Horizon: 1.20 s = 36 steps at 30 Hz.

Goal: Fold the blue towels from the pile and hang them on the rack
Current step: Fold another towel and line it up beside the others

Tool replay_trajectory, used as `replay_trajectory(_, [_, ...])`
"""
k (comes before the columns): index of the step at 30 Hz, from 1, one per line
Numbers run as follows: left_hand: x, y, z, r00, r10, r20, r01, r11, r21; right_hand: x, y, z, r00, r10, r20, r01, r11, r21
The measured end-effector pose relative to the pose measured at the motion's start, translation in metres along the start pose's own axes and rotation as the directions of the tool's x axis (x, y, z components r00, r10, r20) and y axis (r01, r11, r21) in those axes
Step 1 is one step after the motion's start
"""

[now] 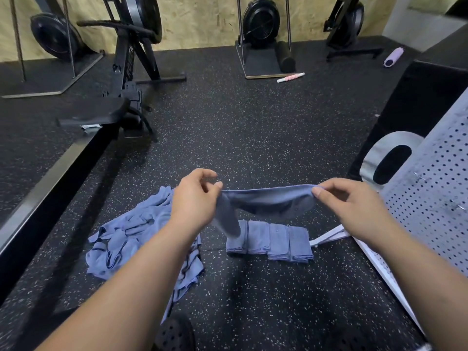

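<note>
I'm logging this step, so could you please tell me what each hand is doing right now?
Left hand: closed, pinching one end of the blue towel.
Right hand: closed, pinching the other end of the same towel.

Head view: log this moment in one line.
left hand: pinches towel | right hand: pinches towel | folded towels: row on floor | pile: left of row

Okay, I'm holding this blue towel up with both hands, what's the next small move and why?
Probably bring your hands together to fold the towel in half. Left hand and right hand each pinch its top edge, and it sags open between them, unlike the four folded towels below.
</note>
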<state>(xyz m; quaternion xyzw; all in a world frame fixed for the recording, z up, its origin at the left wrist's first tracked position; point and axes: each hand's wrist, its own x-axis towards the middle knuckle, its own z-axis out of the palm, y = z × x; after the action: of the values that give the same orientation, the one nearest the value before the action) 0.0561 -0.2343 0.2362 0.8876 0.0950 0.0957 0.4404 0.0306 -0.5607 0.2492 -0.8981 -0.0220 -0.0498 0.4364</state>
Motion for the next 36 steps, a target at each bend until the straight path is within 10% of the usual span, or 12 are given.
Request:
replay_trajectory(11, [-0.018, 0.007, 0.022, 0.953, 0.142, 0.267, -0.088, 0.975, -0.202, -0.014, -0.033, 0.031, 0.975, 0.049, 0.217, -0.145, 0.879, 0.455])
replay_trajectory(16, [-0.033, 0.017, 0.032, 0.937, 0.152, 0.314, -0.052, 0.951, -0.306, -0.016, -0.036, 0.041, 0.930, -0.041, 0.364, -0.119, 0.906, 0.406])
replay_trajectory(28, [-0.056, 0.032, 0.036, 0.863, 0.219, 0.455, -0.004, 0.903, -0.429, -0.022, -0.034, 0.047, 0.968, -0.219, 0.124, 0.208, 0.973, 0.097])
replay_trajectory(36, [-0.058, 0.034, 0.034, 0.838, 0.289, 0.464, -0.063, 0.894, -0.443, -0.018, -0.027, 0.049, 0.967, -0.138, 0.213, 0.108, 0.983, 0.147])
